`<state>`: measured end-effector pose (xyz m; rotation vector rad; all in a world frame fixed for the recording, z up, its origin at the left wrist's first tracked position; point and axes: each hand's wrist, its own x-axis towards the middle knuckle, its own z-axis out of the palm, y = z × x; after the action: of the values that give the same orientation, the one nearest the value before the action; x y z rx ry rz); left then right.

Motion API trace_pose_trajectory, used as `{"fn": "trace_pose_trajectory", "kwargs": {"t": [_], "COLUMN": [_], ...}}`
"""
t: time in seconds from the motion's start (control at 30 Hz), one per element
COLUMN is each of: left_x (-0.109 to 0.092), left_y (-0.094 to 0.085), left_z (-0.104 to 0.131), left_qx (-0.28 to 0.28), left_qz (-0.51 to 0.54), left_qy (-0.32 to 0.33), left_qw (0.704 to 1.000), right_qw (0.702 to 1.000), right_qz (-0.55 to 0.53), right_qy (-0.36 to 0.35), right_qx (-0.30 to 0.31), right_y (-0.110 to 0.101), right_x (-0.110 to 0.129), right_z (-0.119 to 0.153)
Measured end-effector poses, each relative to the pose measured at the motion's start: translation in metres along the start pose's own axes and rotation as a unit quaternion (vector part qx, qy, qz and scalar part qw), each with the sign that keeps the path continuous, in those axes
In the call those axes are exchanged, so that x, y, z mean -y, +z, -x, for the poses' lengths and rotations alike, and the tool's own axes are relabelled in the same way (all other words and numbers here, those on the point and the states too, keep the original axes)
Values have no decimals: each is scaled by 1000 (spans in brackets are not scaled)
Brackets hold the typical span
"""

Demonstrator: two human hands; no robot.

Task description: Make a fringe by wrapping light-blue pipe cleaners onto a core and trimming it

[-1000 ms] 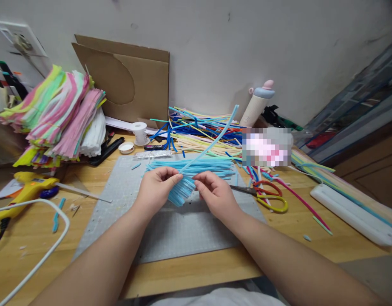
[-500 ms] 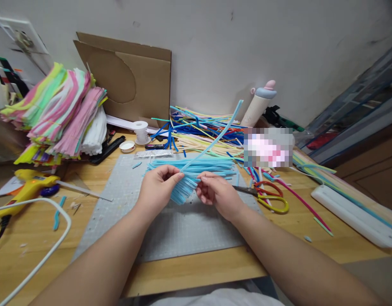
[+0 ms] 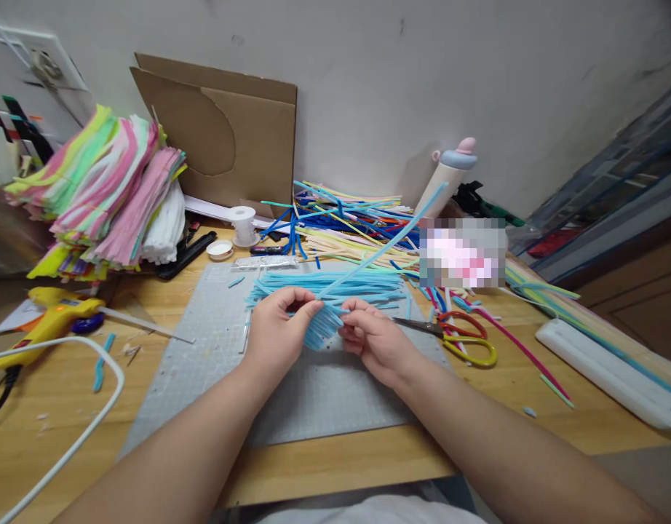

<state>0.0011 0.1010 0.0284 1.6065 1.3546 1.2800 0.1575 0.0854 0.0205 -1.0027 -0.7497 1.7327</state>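
Between my hands is a flat piece of light blue pipe cleaners point(image 3: 322, 330) lying side by side, one long free end point(image 3: 393, 245) slanting up to the right. My left hand point(image 3: 281, 327) pinches the piece at its upper left, thumb on top. With closed fingertips, my right hand point(image 3: 376, 335) grips its right edge. Part of the piece is hidden by my fingers. Just behind, a pile of loose blue pipe cleaners point(image 3: 335, 282) lies on the grey cutting mat point(image 3: 204, 378). Scissors point(image 3: 455, 336) with red and yellow handles lie right of my right hand.
At the left are a yellow glue gun point(image 3: 46, 320) with a white cable, and bundles of coloured pipe cleaners point(image 3: 111, 189). Cardboard point(image 3: 259, 145) leans on the wall. A bottle point(image 3: 442, 178), a white spool point(image 3: 241, 222) and a white bar point(image 3: 608, 375) stand or lie around the mat.
The long free end has swung lower and further right. Both hands keep hold of the blue piece, and the view has shifted slightly.
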Motion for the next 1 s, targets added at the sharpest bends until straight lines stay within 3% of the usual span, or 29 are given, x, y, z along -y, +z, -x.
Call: {"fn": "trace_pose_trajectory", "kwargs": {"t": [0.2, 0.37, 0.5, 0.77, 1.0], "left_x": [-8, -7, -7, -8, -6], "left_y": [-1, -2, -2, -3, -1], "left_z": [5, 4, 6, 6, 6], "left_qx": [-24, 2, 10, 6, 8], "left_qz": [-104, -130, -136, -123, -126], "left_qy": [121, 151, 179, 177, 158], "left_qw": [987, 980, 974, 977, 979], "right_qw": [994, 999, 999, 996, 999], "right_qz": [-66, -33, -29, -68, -30], "right_qy": [83, 29, 14, 54, 33], "right_qx": [33, -7, -5, 37, -7], "right_y": [-1, 0, 3, 1, 5], "right_x": [0, -2, -3, -2, -3], "right_z": [0, 0, 2, 3, 3]}}
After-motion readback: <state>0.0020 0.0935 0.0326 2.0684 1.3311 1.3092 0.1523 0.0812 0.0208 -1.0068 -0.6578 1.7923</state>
